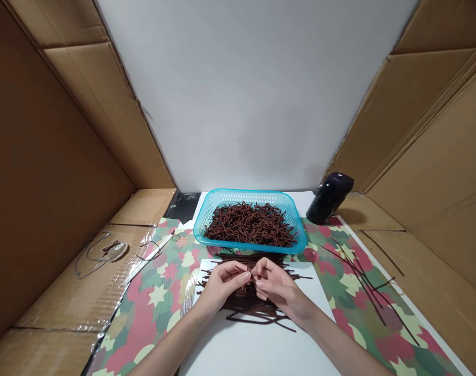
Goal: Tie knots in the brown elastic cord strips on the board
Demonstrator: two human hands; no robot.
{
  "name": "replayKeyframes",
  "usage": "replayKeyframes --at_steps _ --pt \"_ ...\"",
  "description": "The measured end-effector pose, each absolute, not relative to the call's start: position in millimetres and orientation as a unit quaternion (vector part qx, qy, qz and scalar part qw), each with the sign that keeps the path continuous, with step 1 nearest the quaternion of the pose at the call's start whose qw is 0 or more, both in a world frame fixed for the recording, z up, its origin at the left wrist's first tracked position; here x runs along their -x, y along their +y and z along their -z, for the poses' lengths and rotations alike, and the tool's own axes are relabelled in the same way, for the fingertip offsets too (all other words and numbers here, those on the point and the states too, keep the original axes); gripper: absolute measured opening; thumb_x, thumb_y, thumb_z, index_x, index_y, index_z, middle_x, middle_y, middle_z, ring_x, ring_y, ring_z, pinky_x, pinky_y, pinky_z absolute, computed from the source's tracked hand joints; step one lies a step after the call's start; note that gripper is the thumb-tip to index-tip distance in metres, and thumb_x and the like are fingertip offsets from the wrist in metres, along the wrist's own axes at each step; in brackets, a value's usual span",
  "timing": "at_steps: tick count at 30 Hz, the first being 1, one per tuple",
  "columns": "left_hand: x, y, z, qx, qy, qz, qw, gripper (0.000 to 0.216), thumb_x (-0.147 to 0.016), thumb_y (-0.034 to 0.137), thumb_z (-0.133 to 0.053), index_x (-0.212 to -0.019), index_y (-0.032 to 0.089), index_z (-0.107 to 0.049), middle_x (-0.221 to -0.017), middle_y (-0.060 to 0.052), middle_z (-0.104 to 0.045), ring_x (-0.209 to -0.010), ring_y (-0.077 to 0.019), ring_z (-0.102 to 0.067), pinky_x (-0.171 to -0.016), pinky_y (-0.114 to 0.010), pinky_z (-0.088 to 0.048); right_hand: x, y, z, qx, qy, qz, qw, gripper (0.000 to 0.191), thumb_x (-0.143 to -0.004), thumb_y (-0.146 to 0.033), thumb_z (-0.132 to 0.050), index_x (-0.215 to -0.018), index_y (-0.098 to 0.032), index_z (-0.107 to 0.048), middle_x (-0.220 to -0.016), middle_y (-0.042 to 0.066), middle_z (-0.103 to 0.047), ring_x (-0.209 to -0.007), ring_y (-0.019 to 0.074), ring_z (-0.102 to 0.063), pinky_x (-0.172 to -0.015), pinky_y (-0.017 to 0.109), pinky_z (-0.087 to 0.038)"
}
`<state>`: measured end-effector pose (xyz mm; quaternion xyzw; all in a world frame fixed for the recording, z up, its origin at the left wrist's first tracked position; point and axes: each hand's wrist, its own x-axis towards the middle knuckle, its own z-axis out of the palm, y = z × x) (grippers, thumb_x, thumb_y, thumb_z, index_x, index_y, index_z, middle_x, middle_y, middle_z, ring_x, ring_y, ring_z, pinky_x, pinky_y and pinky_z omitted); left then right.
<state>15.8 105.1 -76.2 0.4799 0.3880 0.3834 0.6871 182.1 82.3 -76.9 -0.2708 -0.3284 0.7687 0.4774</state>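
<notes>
The left hand (pixel 224 284) and right hand (pixel 275 287) hold a short dark brown strand (pixel 253 273) in narrowly pinched fingers (pixel 246 277), above long strands (pixel 248 308) on a white board (pixel 314 308). It looks light and thin, likely flexible; hold it near the end.

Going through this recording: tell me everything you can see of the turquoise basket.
The turquoise plastic basket is a shallow rectangular tray with rounded corners, a smooth rim and rows of narrow slots in its walls. It sits flat on the far end of the white sheet, beyond the hands and touched by neither. A dense heap of short dark reddish-brown strips fills it.
</notes>
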Motion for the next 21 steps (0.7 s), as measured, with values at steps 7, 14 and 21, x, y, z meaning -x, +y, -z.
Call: replayKeyframes --at_steps 7,14,21 --pt "-18.1 104.3 71.9 -0.499 0.39 -0.34 0.695 0.019 -0.071 0.032 -0.073 -0.074 0.014 -0.067 -0.069 0.0 -0.065 -0.063 -0.0108 -0.055 -0.063 -0.021 -0.041 -182.4 84.3 80.5 0.345 -0.371 -0.702 0.5 0.02 -0.075 -0.036 -0.072 -0.082 -0.018 -0.064 -0.07 -0.002 -0.051 -0.056 0.0099 -0.039 -0.054 0.024 -0.031" --pt "-17.9 104.1 70.6 -0.502 0.381 -0.316 0.709 0.021 -0.071 0.032 -0.073 -0.072 0.013 -0.064 -0.066 -0.001 -0.064 -0.06 -0.0109 -0.054 -0.06 -0.021 -0.041 -182.4 86.9 84.6 0.367 -0.404 -0.686 0.482 0.025 -0.07 -0.039 -0.075 -0.076 -0.017 -0.065 -0.068 -0.002 -0.054 -0.056 0.0111 -0.043 -0.052 0.025 -0.034" --pt "-16.1 105.5 74.8 -0.505 0.386 -0.317 0.704 0.024 -0.067 0.033 -0.073 -0.065 0.013 -0.059 -0.061 0.001 -0.059 -0.055 -0.0103 -0.05 -0.057 -0.022 -0.04 -181.4 84.7 89.0 0.352 -0.399 -0.714 0.454 0.03 -0.073 -0.044 -0.071 -0.077 -0.016 -0.063 -0.062 -0.003 -0.051 -0.054 0.0107 -0.043 -0.055 0.025 -0.034"
